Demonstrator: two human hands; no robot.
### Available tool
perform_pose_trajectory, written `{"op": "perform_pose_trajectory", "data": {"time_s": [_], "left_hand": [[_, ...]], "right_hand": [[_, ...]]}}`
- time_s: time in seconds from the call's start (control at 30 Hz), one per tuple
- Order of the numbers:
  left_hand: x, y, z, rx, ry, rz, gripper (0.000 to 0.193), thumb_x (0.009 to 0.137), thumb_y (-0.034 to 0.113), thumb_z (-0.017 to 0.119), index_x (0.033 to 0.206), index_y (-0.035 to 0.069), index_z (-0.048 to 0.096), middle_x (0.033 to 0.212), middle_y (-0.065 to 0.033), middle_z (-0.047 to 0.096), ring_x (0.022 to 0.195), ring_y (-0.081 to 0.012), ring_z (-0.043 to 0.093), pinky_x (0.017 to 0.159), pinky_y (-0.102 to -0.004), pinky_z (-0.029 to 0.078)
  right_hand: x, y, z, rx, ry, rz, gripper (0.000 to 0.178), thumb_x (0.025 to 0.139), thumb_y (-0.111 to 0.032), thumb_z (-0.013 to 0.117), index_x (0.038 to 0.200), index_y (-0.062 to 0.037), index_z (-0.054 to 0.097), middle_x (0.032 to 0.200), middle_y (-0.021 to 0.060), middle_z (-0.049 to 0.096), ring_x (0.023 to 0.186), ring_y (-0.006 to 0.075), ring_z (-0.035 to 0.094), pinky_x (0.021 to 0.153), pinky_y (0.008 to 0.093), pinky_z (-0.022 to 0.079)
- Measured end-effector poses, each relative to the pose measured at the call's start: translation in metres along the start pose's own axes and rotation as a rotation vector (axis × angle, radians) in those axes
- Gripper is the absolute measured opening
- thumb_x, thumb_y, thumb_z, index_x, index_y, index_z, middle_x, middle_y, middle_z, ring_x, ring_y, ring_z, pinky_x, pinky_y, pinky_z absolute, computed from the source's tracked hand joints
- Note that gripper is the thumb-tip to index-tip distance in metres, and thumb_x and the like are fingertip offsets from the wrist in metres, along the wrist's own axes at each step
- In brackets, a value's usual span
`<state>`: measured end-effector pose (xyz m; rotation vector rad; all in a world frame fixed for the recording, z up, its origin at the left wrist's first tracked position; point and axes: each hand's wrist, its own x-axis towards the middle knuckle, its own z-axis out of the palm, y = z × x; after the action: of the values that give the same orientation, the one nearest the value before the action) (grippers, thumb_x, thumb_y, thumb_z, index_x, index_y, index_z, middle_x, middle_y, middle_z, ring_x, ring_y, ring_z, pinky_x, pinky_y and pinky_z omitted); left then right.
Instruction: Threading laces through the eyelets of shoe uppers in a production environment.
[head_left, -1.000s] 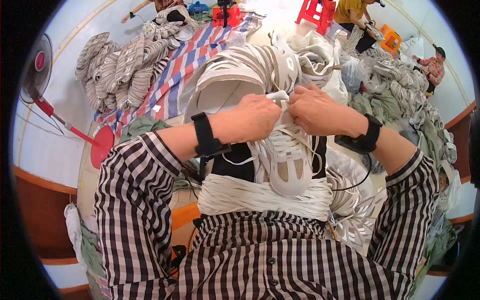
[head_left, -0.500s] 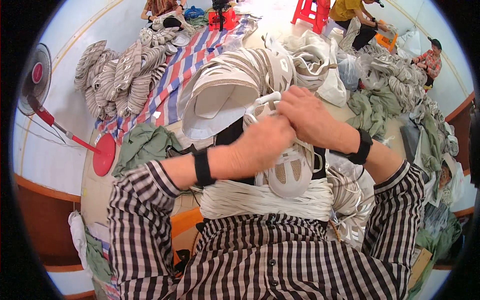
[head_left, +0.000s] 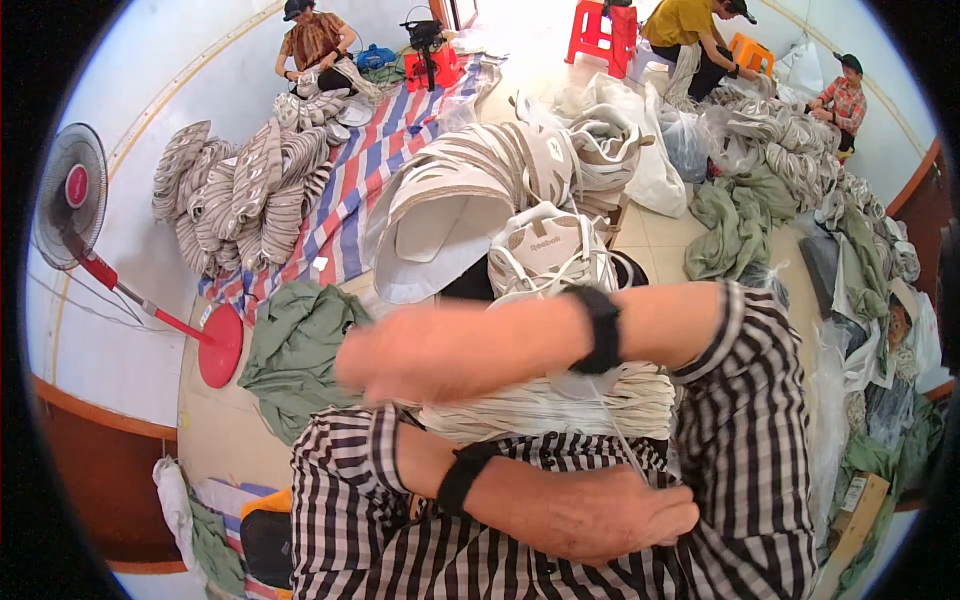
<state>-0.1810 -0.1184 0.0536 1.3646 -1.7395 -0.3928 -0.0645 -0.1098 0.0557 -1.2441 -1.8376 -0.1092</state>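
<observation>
My forearms are crossed over my lap. My left hand (head_left: 590, 515) reaches to the right, low against my checked shirt, its fingers pinched on a thin white shoelace (head_left: 622, 435) that runs up toward the shoe. Above it my right hand (head_left: 440, 350) stretches to the left, smeared by motion, so its fingers and anything in them cannot be read. A white and beige shoe upper (head_left: 548, 245) lies just beyond, tongue facing up and laces across it; my right forearm hides its lower part. Across my lap lies a thick bundle of white laces (head_left: 540, 418).
A row of nested shoe uppers (head_left: 465, 180) stands ahead. More uppers are heaped on a striped sheet (head_left: 345, 215) at left and along the right wall (head_left: 790, 145). A red fan (head_left: 220, 345) stands left, near green cloth (head_left: 300, 345). Several people work at the back.
My hands, together over the shoe before, have parted and crossed: the left went down and right with the lace, the right swept left. The shoe's tongue is now uncovered. The view has shifted slightly.
</observation>
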Motion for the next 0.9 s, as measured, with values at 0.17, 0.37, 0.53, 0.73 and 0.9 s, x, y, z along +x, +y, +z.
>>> {"op": "perform_pose_trajectory", "data": {"time_s": [0.17, 0.37, 0.53, 0.73, 0.9], "left_hand": [[0.046, 0.025, -0.077, 0.040, 0.561, 0.044, 0.010, 0.084, 0.004, 0.051, 0.087, -0.001, 0.043, 0.070, -0.0142, 0.044, 0.068, -0.0337, 0.053, 0.053, -0.0424, 0.038], [0.095, -0.030, -0.215, 0.960, 0.440, 0.047, 0.020, 0.080, 0.017, 0.059, 0.068, 0.000, 0.061, 0.077, -0.0133, 0.060, 0.067, -0.0256, 0.063, 0.055, -0.0347, 0.048], [-0.009, -0.109, -0.195, 0.691, 0.843, -0.465, 0.023, 0.082, 0.012, 0.060, 0.099, -0.005, 0.058, 0.081, -0.0123, 0.064, 0.065, -0.0176, 0.064, 0.059, -0.0296, 0.049], [-0.101, -0.098, -0.124, 0.551, 0.774, -0.800, 0.015, 0.080, 0.012, 0.063, 0.088, -0.001, 0.064, 0.084, -0.0088, 0.060, 0.068, -0.0151, 0.058, 0.064, -0.0274, 0.047], [-0.106, -0.105, -0.109, 0.716, 0.655, -0.682, 0.011, 0.079, 0.011, 0.066, 0.087, 0.003, 0.066, 0.084, -0.0056, 0.057, 0.074, -0.0165, 0.056, 0.067, -0.0277, 0.044]], "right_hand": [[-0.070, -0.046, -0.101, -0.161, 0.129, 1.070, 0.021, 0.089, -0.017, 0.056, 0.101, -0.0006, 0.059, 0.090, 0.0133, 0.063, 0.082, 0.0237, 0.062, 0.069, 0.0386, 0.049], [-0.159, -0.077, -0.076, -0.709, -0.041, 0.942, 0.035, 0.080, -0.004, 0.057, 0.114, -0.0055, 0.049, 0.103, 0.0192, 0.057, 0.080, 0.0425, 0.057, 0.069, 0.0487, 0.047], [-0.187, -0.075, -0.060, -0.804, -0.077, 1.050, 0.027, 0.080, -0.004, 0.057, 0.107, -0.0068, 0.053, 0.090, 0.0133, 0.057, 0.075, 0.0370, 0.059, 0.061, 0.0442, 0.047], [-0.177, -0.059, -0.074, -0.872, 0.222, 0.885, 0.010, 0.080, -0.007, 0.062, 0.089, -0.0058, 0.060, 0.073, 0.0128, 0.056, 0.069, 0.0337, 0.058, 0.058, 0.0418, 0.046], [-0.168, -0.042, -0.078, -1.113, 0.377, 0.717, 0.012, 0.078, -0.003, 0.064, 0.088, -0.0026, 0.058, 0.073, 0.0119, 0.058, 0.068, 0.0304, 0.059, 0.057, 0.0380, 0.047]]}}
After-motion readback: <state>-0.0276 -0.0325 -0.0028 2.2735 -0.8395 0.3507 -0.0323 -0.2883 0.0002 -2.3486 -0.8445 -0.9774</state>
